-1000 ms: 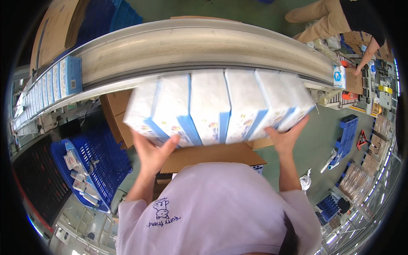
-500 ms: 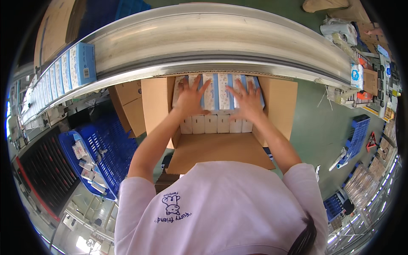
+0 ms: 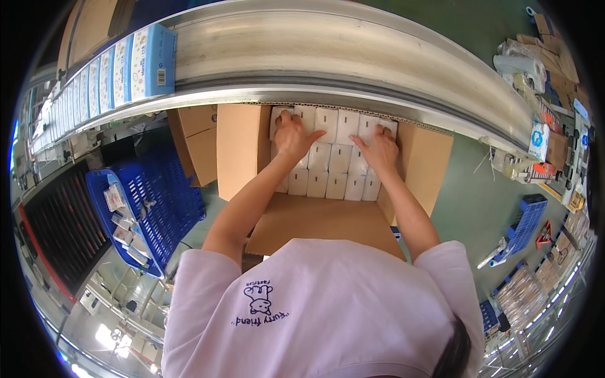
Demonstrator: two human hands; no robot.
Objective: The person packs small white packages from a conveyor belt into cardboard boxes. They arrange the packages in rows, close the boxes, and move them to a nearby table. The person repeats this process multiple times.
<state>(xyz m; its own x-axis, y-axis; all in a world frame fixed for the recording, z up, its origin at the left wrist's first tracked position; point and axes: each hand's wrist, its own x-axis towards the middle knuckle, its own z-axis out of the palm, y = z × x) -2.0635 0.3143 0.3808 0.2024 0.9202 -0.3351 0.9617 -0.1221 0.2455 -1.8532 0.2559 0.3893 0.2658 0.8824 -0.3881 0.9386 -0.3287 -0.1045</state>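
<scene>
An open cardboard carton stands before me with its flaps folded outward. Inside it, white-ended tissue packs sit upright in several tight rows. My left hand rests on the far row near its left end, thumb stretched inward and fingers bent over the pack tops. At the right end of that same row lies my right hand, its thumb also pointing inward. Both hands have their fingers apart and press on the packs without lifting any. The packs under my palms are partly hidden.
A metal conveyor runs just past the carton, with a row of blue-and-white tissue packs at its left. A blue plastic basket holding loose packs stands left, beside another carton. A blue crate lies on the floor at right.
The far row has gone from showing its printed blue-and-white sides to standing with white ends up, level with the other rows. My hands stay on it; more packs stand on the conveyor's near left.
</scene>
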